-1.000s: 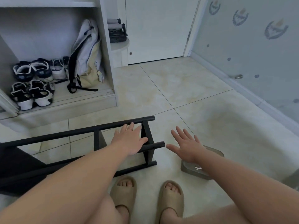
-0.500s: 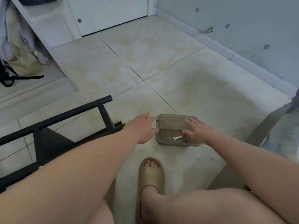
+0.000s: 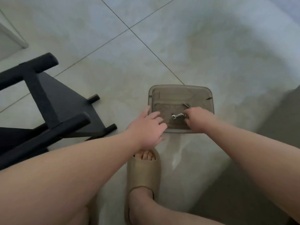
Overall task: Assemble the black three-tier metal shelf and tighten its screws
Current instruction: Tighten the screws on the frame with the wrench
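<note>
Black shelf frame (image 3: 48, 101) lies on its side on the floor (image 3: 227, 46) at the left of the frame, and the left hand (image 3: 146, 127) has moved off it to the left rim of the smoky tray (image 3: 203, 95) at centre, fingers loosely straight and holding nothing. The right hand (image 3: 198, 119) has shifted to the right end of the small wrench (image 3: 178, 115) inside the tray, fingers curled down; blur hides whether they grip it.
</note>
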Demonstrator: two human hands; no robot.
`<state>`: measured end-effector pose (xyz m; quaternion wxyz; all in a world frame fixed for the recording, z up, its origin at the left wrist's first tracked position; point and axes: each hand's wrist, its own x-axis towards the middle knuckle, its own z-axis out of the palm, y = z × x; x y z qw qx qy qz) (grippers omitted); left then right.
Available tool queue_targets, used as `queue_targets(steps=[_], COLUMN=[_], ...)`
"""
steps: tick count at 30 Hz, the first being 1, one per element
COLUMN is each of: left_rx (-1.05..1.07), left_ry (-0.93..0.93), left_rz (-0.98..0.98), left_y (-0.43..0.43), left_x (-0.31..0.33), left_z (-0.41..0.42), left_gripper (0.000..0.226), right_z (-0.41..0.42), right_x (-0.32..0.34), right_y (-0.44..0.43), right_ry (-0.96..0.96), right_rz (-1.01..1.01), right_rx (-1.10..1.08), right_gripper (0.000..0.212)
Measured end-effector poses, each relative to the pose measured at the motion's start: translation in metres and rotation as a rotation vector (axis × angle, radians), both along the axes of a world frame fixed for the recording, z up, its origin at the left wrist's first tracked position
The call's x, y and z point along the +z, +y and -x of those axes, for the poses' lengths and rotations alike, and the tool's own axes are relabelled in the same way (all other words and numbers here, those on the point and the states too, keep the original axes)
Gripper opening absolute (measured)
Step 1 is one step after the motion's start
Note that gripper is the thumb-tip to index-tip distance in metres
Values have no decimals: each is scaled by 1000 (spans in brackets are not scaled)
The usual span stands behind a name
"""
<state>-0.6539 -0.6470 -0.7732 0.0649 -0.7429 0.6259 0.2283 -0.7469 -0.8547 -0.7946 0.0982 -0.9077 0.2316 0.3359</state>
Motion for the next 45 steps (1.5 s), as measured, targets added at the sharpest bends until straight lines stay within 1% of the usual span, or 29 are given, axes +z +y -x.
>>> queue_targets(steps=[4,7,11,15,21,23,26,28,32,37,40,42,45], left_rx=[2,27,42,44,48,51,40,34,26,11,1,-13,-22], left_ry=[-28,-17,-7,5,12,17,15,28,52,39,12,-10,-47], left_rz=[105,153,166,155,164,163,158,170,168,167,145,116,95], left_y=[5,6,7,7,7,7,6,6,3,3,1,-1,-2], left_x=[-15,-20,-21,-22,-23,-24,-25,-25,-24,-26,-25,-21,-5], left_z=[-1,-5,-4,-4,-5,-5,-7,-8,-7,-7,-8,-7,-6], left_gripper=[38,37,35,34,34,33,33,33,31,31,32,34,47], right_z=[-7,-7,-9,-13,-15,-14,-12,-11,-12,-12,-14,-17,-21], right_x=[-23,-36,-44,-47,-49,-49,-49,-49,-50,-55,-54,-47,-28], right_y=[-3,-6,-7,-6,-7,-6,-7,-6,-4,-9,-8,-8,-4], right_ry=[19,37,44,120,134,105,-60,-121,-35,-50,-83,-98,-141], right_rz=[79,145,203,260,279,253,211,229,272,267,206,145,62], right_rx=[25,54,146,243,281,235,52,-16,23,70,-16,-135,-257], right_gripper=[36,29,21,20,18,19,19,19,19,26,20,10,14])
